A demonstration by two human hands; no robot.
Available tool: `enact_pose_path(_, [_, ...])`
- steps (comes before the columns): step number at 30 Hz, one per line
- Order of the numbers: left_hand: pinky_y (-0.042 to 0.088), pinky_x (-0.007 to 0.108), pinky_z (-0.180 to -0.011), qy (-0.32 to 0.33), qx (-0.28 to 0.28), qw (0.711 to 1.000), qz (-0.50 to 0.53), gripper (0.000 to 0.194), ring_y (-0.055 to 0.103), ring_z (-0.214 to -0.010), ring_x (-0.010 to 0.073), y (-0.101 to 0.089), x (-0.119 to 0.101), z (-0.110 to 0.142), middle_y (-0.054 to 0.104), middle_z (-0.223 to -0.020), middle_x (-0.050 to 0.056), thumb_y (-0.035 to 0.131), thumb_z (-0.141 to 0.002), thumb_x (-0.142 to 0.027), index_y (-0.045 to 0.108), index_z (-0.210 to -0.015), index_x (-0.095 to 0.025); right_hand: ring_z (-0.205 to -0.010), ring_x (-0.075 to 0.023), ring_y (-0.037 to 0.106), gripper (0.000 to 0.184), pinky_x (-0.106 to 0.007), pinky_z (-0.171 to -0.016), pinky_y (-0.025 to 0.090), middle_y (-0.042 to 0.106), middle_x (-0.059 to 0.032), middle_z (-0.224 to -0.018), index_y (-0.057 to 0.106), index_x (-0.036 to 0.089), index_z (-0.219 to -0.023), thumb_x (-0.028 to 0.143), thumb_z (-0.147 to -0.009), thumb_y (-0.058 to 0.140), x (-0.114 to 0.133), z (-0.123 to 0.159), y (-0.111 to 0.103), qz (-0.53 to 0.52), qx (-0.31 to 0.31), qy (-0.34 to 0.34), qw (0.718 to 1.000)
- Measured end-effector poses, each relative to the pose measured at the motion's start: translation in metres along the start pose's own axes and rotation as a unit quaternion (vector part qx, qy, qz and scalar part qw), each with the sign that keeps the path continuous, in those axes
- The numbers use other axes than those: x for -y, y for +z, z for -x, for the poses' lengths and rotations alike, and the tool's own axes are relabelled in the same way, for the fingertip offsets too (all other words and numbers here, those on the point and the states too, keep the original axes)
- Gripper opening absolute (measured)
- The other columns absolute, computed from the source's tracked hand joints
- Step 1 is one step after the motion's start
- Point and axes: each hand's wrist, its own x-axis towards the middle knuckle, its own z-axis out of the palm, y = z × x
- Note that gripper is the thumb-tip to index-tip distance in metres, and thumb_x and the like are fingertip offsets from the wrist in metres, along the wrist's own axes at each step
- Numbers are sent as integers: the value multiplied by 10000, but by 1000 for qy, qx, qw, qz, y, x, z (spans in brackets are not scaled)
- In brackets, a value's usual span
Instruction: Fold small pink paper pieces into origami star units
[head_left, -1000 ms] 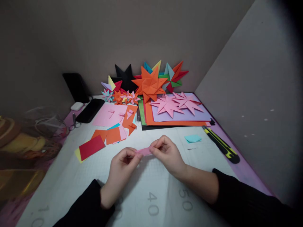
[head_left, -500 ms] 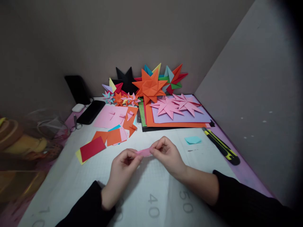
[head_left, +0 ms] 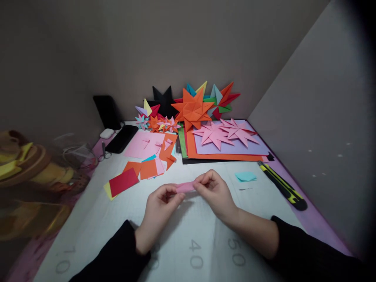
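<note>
A small folded strip of pink paper point(head_left: 185, 187) is stretched between my two hands, a little above the white mat point(head_left: 173, 243). My left hand point(head_left: 161, 207) pinches its left end between thumb and fingers. The right end is pinched by my right hand point(head_left: 216, 196) in the same way. Part of the paper is hidden under the fingertips. To the right of my right hand lies a folded light-blue paper point(head_left: 246, 177). A red paper rectangle point(head_left: 123, 182) over a yellow one point(head_left: 110, 192) lies to the left.
Orange and pink paper pieces point(head_left: 149, 169) lie at the left back. Pink stars point(head_left: 213, 134) rest on stacked coloured sheets, with an orange star point(head_left: 194, 109) behind. A yellow-black utility knife point(head_left: 283, 186) lies right. Phone point(head_left: 122, 139), small scissors point(head_left: 104, 152) and white case point(head_left: 107, 134) stand left.
The whole view has shifted, so everything sits slightly further right in the picture. Both hands keep their pinch on the pink paper, with hardly any other change.
</note>
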Motion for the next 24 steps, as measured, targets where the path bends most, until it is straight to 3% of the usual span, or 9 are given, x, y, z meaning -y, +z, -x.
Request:
enact_pose_path(13, [392, 203, -535, -20, -45, 998, 32, 295, 505, -549, 85, 2, -3, 0, 575, -575, -26, 728, -681, -308, 500, -582, -150, -697, -133, 572, 252, -268, -647, 434, 617, 15, -734, 442, 210, -694, 202, -743, 689, 4, 7, 2, 6, 5, -7, 1000])
enact_pose_path(24, [396, 181, -531, -10, -34, 989, 143, 333, 517, -532, 67, 3, -1, -1, 567, -620, -62, 720, -686, -209, 396, -760, -196, -698, -131, 564, 249, -261, -640, 427, 609, 18, -743, 443, 212, -699, 210, -750, 686, 2, 7, 0, 22, 0, -13, 1000])
